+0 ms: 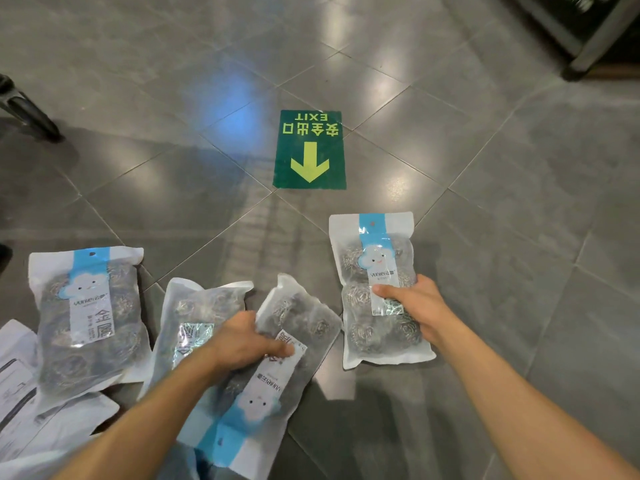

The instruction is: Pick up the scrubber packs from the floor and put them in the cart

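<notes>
Scrubber packs lie scattered on the grey tiled floor (pixel 519 237), and two of them are already in hand. Nearest the camera, the left hand (pixel 242 337) is curled over the middle of a slanted pack (pixel 277 368), thumb pressed on its label, with the blue header end pointing back toward the person. A mid-body grip like this likely keeps the floppy bag from folding as it comes up. Directly beneath that hand, partly covered by the held pack, sits a second pack (pixel 187 317) untouched on the tiles. Across from it, the right hand (pixel 415 306) clamps an upright pack (pixel 377 289) from its right edge, thumb across the front label and fingers behind; its lower end appears to rest on the floor, though I cannot tell for certain.

Each clear pouch holds several coiled steel-wool balls, visible through the plastic behind a blue strip with a cloud face.

Left of the left-hand grip, another full pack (pixel 90 317) lies flat, overlapping some white printed packaging (pixel 20 393) at the frame edge whose contents cannot be made out.

Beyond both grips, a green exit sticker (pixel 310 150) with a yellow arrow marks the floor. Farther still, a dark wheel (pixel 31 116) at the far left may belong to the cart, and a metal frame leg (pixel 588 53) stands at the far right; no cart basket is in view, so the lifted packs probably must be carried out of frame.
</notes>
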Motion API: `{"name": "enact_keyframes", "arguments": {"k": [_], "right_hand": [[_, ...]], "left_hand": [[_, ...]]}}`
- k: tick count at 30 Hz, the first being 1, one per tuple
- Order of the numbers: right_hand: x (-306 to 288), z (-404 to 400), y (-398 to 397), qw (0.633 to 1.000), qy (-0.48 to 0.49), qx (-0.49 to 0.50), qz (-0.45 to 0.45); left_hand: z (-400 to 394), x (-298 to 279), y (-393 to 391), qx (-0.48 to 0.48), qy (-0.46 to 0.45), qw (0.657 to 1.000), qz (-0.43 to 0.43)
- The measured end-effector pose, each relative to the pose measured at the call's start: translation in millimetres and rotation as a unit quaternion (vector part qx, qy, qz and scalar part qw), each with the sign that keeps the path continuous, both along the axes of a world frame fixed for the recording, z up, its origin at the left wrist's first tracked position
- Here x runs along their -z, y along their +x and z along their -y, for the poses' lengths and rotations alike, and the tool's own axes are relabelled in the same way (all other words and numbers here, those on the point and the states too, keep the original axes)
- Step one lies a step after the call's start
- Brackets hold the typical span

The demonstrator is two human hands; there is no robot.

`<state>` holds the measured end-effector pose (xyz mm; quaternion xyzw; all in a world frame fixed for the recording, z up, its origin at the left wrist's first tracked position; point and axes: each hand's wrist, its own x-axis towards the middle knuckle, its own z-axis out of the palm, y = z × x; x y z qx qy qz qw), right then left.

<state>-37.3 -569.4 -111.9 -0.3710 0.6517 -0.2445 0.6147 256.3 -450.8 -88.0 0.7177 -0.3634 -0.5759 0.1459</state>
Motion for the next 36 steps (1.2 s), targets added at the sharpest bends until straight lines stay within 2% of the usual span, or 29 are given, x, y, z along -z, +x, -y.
{"name": "enact_keyframes", "arguments": {"k": [3,8,11,17,22,28,36], "right_hand": [[-12.5,-2.1,-5.5,0.999,-0.012,0.016,0.025],[-37.9,-5.5,-0.8,0.998,-0.025,0.013,0.059],[-60.0,-3.3,11.7,0.995,-0.044,0.007,0.084],[-117.0,3.4,28.9,0.992,-0.087,-0.018,0.085],[-181.4,0.6,30.5,0.992,-0.102,-0.014,0.077],[-312.3,-12.2,28.2,0.992,-0.11,-0.016,0.063],[-582.0,-19.0,19.9,0.989,-0.139,-0.01,0.05]], "left_hand": [[-0.5,-18.0,-3.2,-0.129,-0.044,0.984,-0.112],[16.2,-46.9,9.3,-0.29,-0.114,0.936,-0.166],[25.8,-66.2,13.9,-0.297,-0.166,0.924,-0.173],[38.8,-107.6,18.1,-0.258,-0.225,0.93,-0.132],[40.5,-167.8,13.0,-0.263,-0.258,0.922,-0.117],[27.6,-305.6,12.4,-0.273,-0.267,0.915,-0.13],[18.4,-573.3,10.4,-0.28,-0.291,0.905,-0.135]]}}
